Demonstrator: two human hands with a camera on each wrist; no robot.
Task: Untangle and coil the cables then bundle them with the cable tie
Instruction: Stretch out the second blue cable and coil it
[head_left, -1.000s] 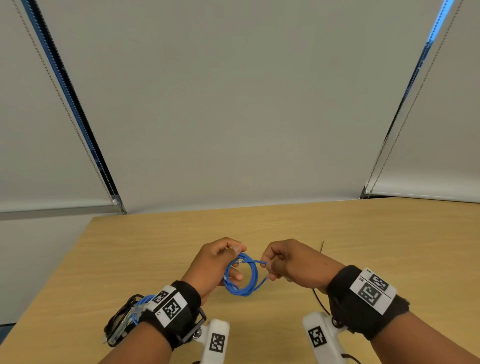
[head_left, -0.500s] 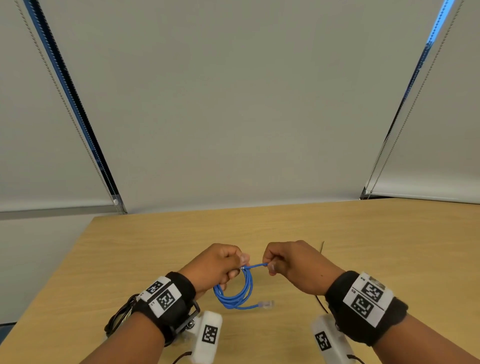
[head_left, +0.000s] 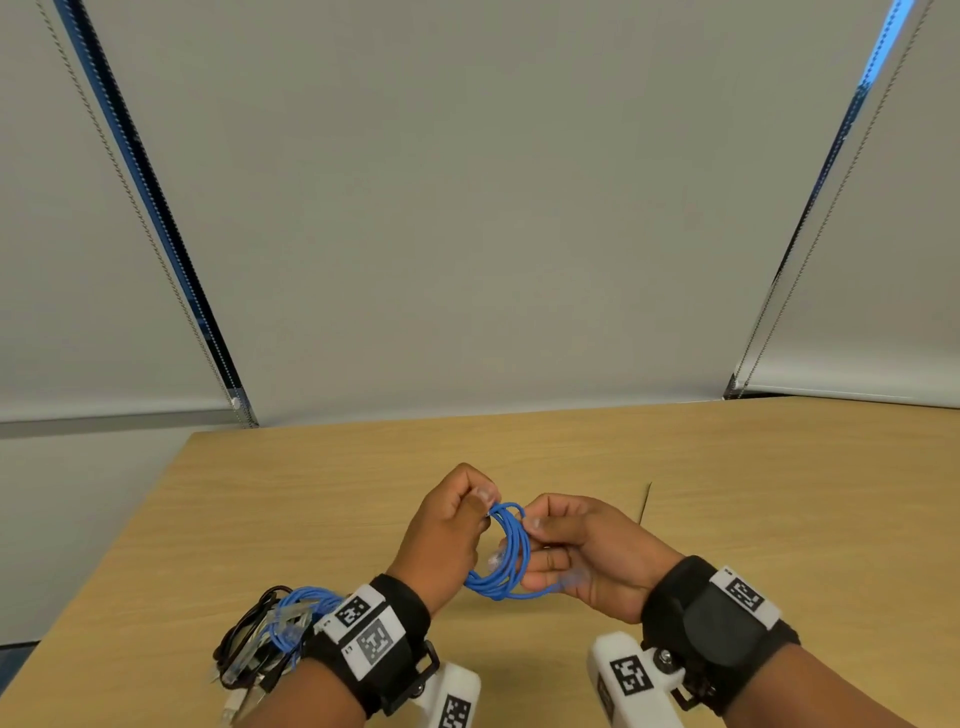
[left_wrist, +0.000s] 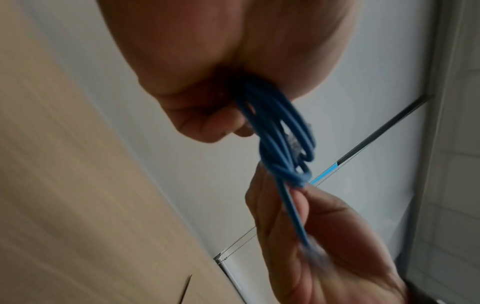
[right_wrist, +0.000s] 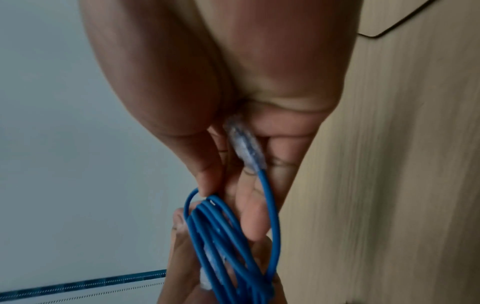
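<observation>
Left hand (head_left: 447, 535) pinches top of blue cable coil (head_left: 506, 558) above bench (head_left: 779, 519); right hand (head_left: 582, 553) curled round coil's side, gripping clear plug (right_wrist: 245, 144).

The two hands have closed in on each other: the right hand (head_left: 587, 551), half a second ago pulling a short blue strand taut, now presses against the blue cable coil (head_left: 506, 558), its clear plug in the palm, while the left hand (head_left: 447, 535) has lifted the coil upright.

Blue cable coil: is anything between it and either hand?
No. The left hand grips the blue cable coil directly, and the right hand pinches it, with its clear plug in the palm.
</observation>
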